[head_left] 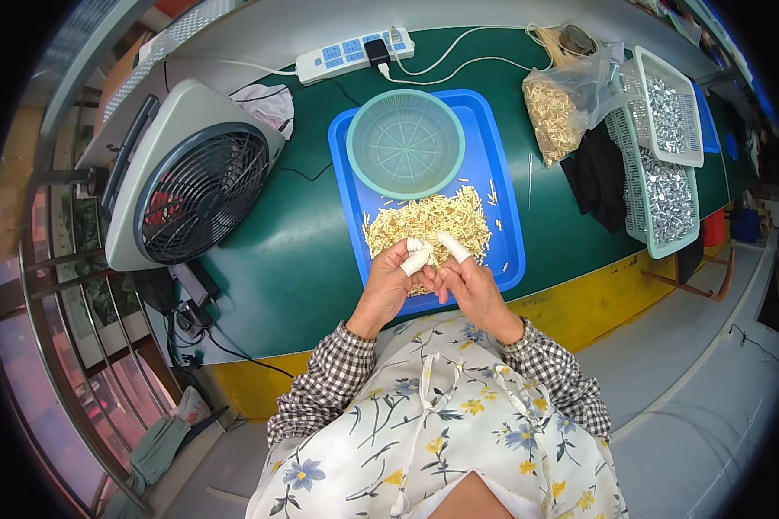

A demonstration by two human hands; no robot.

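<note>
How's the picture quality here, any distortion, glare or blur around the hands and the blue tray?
Head view: strong fisheye bending, so the green table edge curves and the corners go black; lighting is even and soft with only faint shadows; the blue plastic tray shows mild sheen, no harsh glare; the left hand and right hand are fairly sharp, but the small tan parts are too fine to resolve.

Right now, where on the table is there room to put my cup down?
The green table is bare between the fan and the blue tray. A narrower strip lies between the tray and the black cloth. The tray is crowded: round basket, pile of small yellowish parts, both hands.
</note>
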